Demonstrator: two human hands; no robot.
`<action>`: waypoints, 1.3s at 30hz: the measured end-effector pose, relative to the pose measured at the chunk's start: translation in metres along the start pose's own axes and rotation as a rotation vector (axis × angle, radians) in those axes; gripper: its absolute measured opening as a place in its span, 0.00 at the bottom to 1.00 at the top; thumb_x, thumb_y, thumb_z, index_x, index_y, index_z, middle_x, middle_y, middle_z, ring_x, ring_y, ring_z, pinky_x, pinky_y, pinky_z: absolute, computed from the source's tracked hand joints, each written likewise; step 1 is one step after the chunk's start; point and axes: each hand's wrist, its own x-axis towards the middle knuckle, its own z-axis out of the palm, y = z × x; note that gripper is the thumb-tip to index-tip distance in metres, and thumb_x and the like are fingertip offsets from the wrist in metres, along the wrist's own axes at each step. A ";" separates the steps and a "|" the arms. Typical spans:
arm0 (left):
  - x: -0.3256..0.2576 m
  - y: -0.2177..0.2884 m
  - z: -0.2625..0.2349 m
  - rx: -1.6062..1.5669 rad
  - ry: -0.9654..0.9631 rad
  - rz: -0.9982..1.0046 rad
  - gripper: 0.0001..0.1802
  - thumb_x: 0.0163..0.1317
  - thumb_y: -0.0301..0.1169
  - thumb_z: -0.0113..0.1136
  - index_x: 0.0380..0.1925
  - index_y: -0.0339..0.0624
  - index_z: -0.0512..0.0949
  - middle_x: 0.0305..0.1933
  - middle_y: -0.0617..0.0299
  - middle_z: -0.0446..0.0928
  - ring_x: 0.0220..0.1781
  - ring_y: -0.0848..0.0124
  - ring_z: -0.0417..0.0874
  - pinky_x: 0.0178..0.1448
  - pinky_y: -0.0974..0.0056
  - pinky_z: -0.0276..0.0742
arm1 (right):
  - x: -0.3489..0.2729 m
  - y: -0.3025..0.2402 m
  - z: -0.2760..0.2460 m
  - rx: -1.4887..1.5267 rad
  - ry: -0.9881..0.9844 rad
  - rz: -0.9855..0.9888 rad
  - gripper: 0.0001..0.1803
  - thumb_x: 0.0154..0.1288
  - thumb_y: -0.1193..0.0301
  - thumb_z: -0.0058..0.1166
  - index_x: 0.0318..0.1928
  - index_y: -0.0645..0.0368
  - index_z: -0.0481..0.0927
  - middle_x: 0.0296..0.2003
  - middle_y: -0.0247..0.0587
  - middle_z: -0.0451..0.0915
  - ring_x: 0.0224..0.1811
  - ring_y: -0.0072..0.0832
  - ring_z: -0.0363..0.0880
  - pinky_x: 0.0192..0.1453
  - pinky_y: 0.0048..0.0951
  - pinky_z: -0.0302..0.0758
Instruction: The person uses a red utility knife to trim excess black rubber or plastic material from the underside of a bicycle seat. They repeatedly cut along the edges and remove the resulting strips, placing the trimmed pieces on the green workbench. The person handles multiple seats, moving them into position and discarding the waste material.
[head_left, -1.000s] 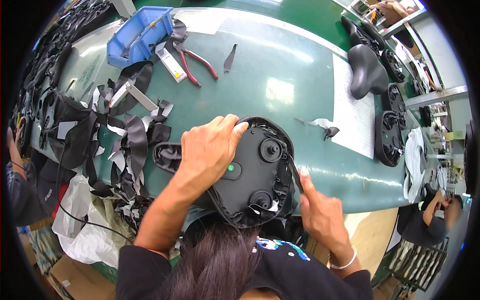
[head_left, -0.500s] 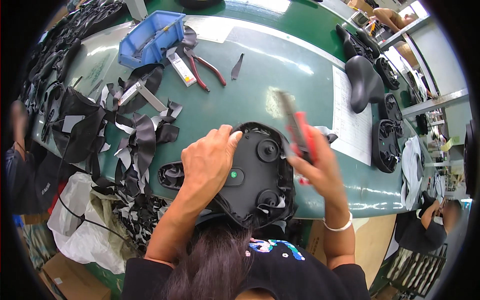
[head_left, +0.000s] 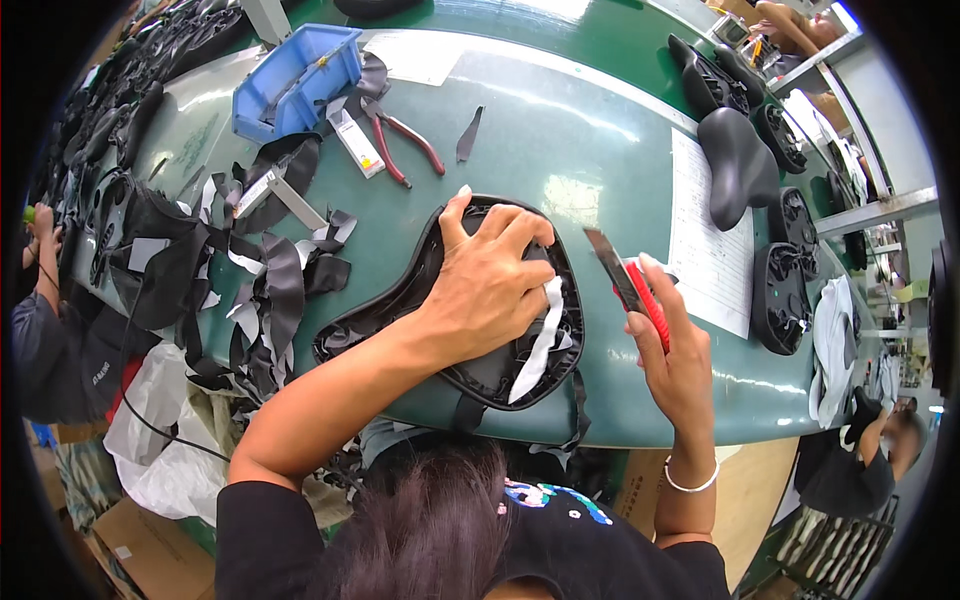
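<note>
Upside down near the table's front edge lies a black bicycle saddle [head_left: 415,290], its hollow underside upward. My left hand [head_left: 490,275] grips across it, fingers curled over the far side and covering much of the inside. A strip of cover material with a white backing [head_left: 540,345] hangs beside my left thumb, over the saddle's right part; whether the fingers pinch it is hidden. In my right hand [head_left: 680,365] is a red utility knife [head_left: 650,300], closed in the fingers. Its long blade points up and left, apart from the saddle.
Black and white offcuts [head_left: 280,285] lie heaped at left. Beyond them are red-handled pliers [head_left: 405,145], a small white box [head_left: 355,140] and a blue bin [head_left: 300,80]. At right, a finished saddle [head_left: 735,165] rests by a paper sheet [head_left: 710,240]. Co-workers sit at both sides.
The saddle has turned and its outline has shifted. My left hand has moved right across its underside. The knife has drawn off to the right, and the white-backed strip now shows.
</note>
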 end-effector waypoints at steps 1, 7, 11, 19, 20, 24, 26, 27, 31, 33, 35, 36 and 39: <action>0.000 0.000 0.002 -0.004 0.020 -0.009 0.04 0.54 0.31 0.61 0.25 0.45 0.83 0.50 0.63 0.72 0.59 0.65 0.68 0.69 0.41 0.40 | -0.002 0.008 -0.001 -0.100 -0.060 -0.073 0.32 0.61 0.75 0.59 0.66 0.48 0.66 0.31 0.42 0.82 0.26 0.34 0.80 0.30 0.30 0.74; 0.004 -0.002 -0.011 0.039 0.409 -0.210 0.07 0.57 0.32 0.61 0.30 0.43 0.85 0.54 0.58 0.70 0.59 0.62 0.68 0.68 0.50 0.50 | -0.038 -0.023 -0.008 -0.534 -0.228 -0.034 0.28 0.64 0.68 0.54 0.66 0.43 0.69 0.16 0.39 0.69 0.13 0.37 0.69 0.19 0.38 0.61; 0.005 -0.011 -0.015 -0.418 0.601 -0.484 0.11 0.65 0.34 0.58 0.37 0.39 0.83 0.56 0.57 0.73 0.59 0.65 0.70 0.61 0.66 0.62 | -0.030 -0.024 -0.014 -0.527 -0.227 -0.045 0.28 0.63 0.68 0.55 0.65 0.40 0.70 0.15 0.38 0.70 0.14 0.38 0.70 0.20 0.38 0.62; -0.037 0.013 -0.042 -1.124 0.419 -0.498 0.14 0.71 0.38 0.50 0.39 0.38 0.75 0.33 0.62 0.75 0.40 0.72 0.76 0.56 0.61 0.70 | 0.060 -0.016 -0.032 -0.707 -0.483 -0.412 0.26 0.60 0.69 0.56 0.61 0.36 0.74 0.21 0.36 0.75 0.20 0.34 0.74 0.25 0.35 0.66; -0.037 0.010 -0.040 -1.319 0.442 -0.497 0.14 0.71 0.39 0.49 0.36 0.39 0.73 0.29 0.64 0.71 0.34 0.73 0.74 0.50 0.61 0.72 | 0.054 -0.027 -0.031 -0.794 -0.504 -0.450 0.27 0.60 0.69 0.57 0.61 0.36 0.74 0.19 0.36 0.72 0.19 0.33 0.72 0.25 0.35 0.66; -0.028 -0.011 -0.076 -1.462 0.653 -0.417 0.18 0.75 0.42 0.40 0.25 0.46 0.62 0.18 0.73 0.52 0.17 0.82 0.48 0.21 0.72 0.46 | 0.013 -0.024 -0.042 -0.788 -0.508 -0.257 0.29 0.60 0.69 0.57 0.63 0.37 0.72 0.16 0.34 0.65 0.16 0.31 0.67 0.23 0.33 0.61; -0.029 -0.019 -0.110 -1.419 0.617 -0.259 0.16 0.71 0.41 0.48 0.26 0.45 0.67 0.19 0.73 0.58 0.18 0.85 0.54 0.21 0.76 0.49 | -0.014 -0.020 -0.048 -0.778 -0.454 -0.213 0.30 0.59 0.70 0.58 0.63 0.39 0.72 0.15 0.34 0.64 0.14 0.32 0.65 0.22 0.34 0.58; -0.028 -0.019 -0.120 -0.959 0.506 -0.423 0.14 0.67 0.40 0.54 0.28 0.44 0.71 0.24 0.69 0.64 0.24 0.81 0.63 0.26 0.74 0.58 | -0.028 -0.022 -0.051 -0.784 -0.441 -0.166 0.31 0.58 0.71 0.58 0.63 0.39 0.72 0.15 0.34 0.64 0.14 0.32 0.64 0.21 0.35 0.58; -0.005 -0.008 -0.090 0.119 -0.232 0.029 0.12 0.51 0.35 0.68 0.32 0.42 0.78 0.46 0.51 0.72 0.53 0.57 0.72 0.55 0.57 0.70 | -0.039 -0.024 -0.051 -0.716 -0.370 -0.116 0.31 0.56 0.73 0.60 0.62 0.40 0.74 0.14 0.34 0.63 0.12 0.30 0.63 0.19 0.33 0.58; 0.011 -0.006 -0.054 -0.210 -0.294 0.291 0.11 0.54 0.34 0.66 0.30 0.40 0.77 0.45 0.50 0.73 0.53 0.55 0.72 0.56 0.57 0.69 | -0.039 -0.018 -0.048 -0.684 -0.312 -0.156 0.31 0.56 0.73 0.60 0.62 0.41 0.74 0.14 0.34 0.63 0.11 0.29 0.63 0.18 0.32 0.59; 0.027 0.003 -0.037 -0.730 -0.288 0.214 0.11 0.62 0.35 0.59 0.31 0.37 0.76 0.37 0.54 0.74 0.43 0.62 0.75 0.48 0.62 0.71 | -0.045 -0.007 -0.043 -0.664 -0.267 -0.188 0.31 0.56 0.73 0.60 0.63 0.41 0.73 0.14 0.34 0.64 0.11 0.30 0.64 0.18 0.32 0.61; 0.033 0.011 -0.035 -0.941 -0.296 -0.037 0.12 0.65 0.36 0.56 0.31 0.37 0.75 0.33 0.56 0.73 0.38 0.66 0.74 0.44 0.64 0.71 | -0.052 -0.006 -0.040 -0.656 -0.256 -0.138 0.32 0.56 0.73 0.60 0.63 0.42 0.72 0.14 0.34 0.64 0.11 0.31 0.65 0.18 0.33 0.61; 0.042 0.038 -0.034 -1.268 0.205 -0.329 0.16 0.72 0.39 0.48 0.27 0.41 0.68 0.20 0.69 0.60 0.23 0.78 0.60 0.29 0.71 0.58 | -0.088 -0.010 -0.029 -0.521 -0.251 0.049 0.33 0.58 0.73 0.58 0.66 0.46 0.68 0.17 0.37 0.71 0.14 0.36 0.72 0.18 0.36 0.64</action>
